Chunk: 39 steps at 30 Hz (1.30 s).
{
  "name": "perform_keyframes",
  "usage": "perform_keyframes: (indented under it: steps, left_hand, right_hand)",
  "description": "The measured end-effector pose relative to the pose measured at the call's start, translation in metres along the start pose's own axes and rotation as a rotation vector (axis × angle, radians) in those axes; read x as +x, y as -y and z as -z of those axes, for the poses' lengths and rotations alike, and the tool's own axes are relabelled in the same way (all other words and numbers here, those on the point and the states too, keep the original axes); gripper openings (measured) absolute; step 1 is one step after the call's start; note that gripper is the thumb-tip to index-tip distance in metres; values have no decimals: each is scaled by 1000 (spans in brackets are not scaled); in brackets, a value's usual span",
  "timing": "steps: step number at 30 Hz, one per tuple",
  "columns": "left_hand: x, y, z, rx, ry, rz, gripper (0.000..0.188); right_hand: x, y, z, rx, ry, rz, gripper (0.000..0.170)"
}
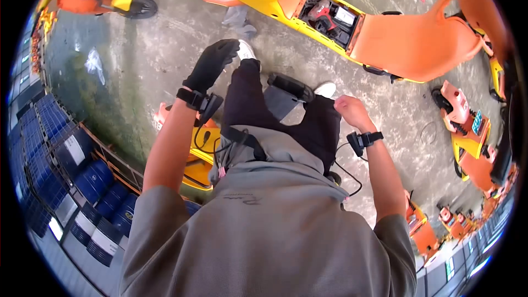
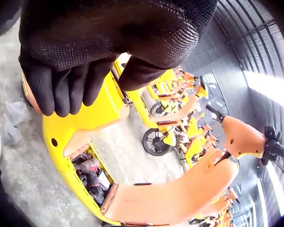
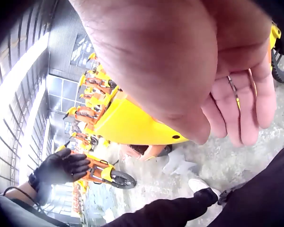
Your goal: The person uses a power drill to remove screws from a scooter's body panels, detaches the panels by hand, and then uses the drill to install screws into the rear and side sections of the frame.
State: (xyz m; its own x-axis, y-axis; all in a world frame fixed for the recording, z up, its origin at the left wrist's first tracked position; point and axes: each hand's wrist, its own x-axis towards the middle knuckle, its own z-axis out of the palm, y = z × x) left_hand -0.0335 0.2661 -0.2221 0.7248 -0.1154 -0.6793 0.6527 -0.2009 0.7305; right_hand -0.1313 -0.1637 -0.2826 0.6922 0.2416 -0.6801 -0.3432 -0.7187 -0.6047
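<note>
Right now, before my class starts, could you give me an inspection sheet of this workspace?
Surface: stained concrete floor.
Job's things: orange-and-yellow scooter with an open compartment; inside, a red-and-black power tool and a white-labelled item.
Clutter: clear plastic on the floor at the left; a greyish sheet near the scooter.
Grippers: left grip, black-gloved, open, nothing seen in it; right grip, bare, fingers relaxed, nothing seen in it.
Cables: black cable looping beside the right hip; another below the left wrist.
Surroundings: blue drums at the left; more scooters parked around; corrugated wall.
</note>
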Motion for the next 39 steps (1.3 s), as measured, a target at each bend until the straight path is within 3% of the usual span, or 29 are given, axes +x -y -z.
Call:
perform_keyframes:
  steps: [2,3,6,7,8,10,11,14,15,22,24,25,26,27,28,29,30,32,33,34,36,37,38,39]
  left_hand:
    - [44,32,12,289,101,-348,39]
    - [59,38,13,328,106,-370,39]
    - [90,26,3,192,141,-361,39]
    - [93,5,-9,-20,131,-146,39]
    - [107,13,-13,-27,126,-148,39]
    - [130,28,-22,-50,157,-341,40]
    - [142,32,-33,-299,139,-114,41]
    - [189,66,-49,-263,252,-89,43]
    - [199,77,-55,-198,266,-173,44]
    - [278,124,-104,-230,360,-64,38]
    - [298,133,-115,-148,469,-198,34]
    - [314,147,-128,-74,383,-510,25]
    - [325,164,-132,-79,400,-513,25]
    - [327,158,-131,258,252,-863,28]
    - [330,158,-130,597,78,-1200,32]
    - [338,164,-133,406,160,-1191,38]
    - [342,162,-137,391,163,-1208,38]
    - [334,145,-136,426,424,-826,50]
    - [332,135,-126,869,235,-1244,46]
    - [326,116,-124,863,230,-1260,46]
    - [308,87,-126,-16,622,-284,35]
    - [317,103,-136,-23,492,-434,35]
    - [325,113,-143,-27,488,-450,35]
    - [326,116,-147,135,326,-867,35]
  right_hand:
    - [25,2,-27,5,12,-32,21]
    - [33,8,-41,-30,28,-17,20]
    - [70,2,-83,-34,92,-2,19]
    - [90,-6,-99,-123,163,19,20]
    - [112,-13,-111,-215,230,49,21]
    - [146,-16,-135,-275,262,65,25]
    - [159,-17,-144,-322,304,50,27]
    - [198,-30,-185,-413,399,52,33]
    - [213,-42,-204,-446,513,22,35]
    - [249,-107,-289,-498,678,-133,33]
    - [262,-119,-308,-445,657,-176,30]
    - [268,-113,-309,-454,675,-85,30]
    - [273,-108,-307,-466,693,6,29]
    - [279,-102,-302,-466,681,-8,29]
    - [285,-96,-295,-425,712,112,31]
    - [292,-93,-294,-387,740,231,32]
    - [299,-100,-312,-380,727,134,43]
    - [313,-98,-316,-446,847,139,43]
    - [312,-95,-311,-449,845,131,43]
    - [315,-89,-298,-425,887,81,44]
    - [318,-83,-288,-411,924,26,45]
    - [321,-80,-289,-407,951,-25,46]
    - [324,-79,-289,-408,975,-74,47]
    - [323,-81,-286,-410,961,2,47]
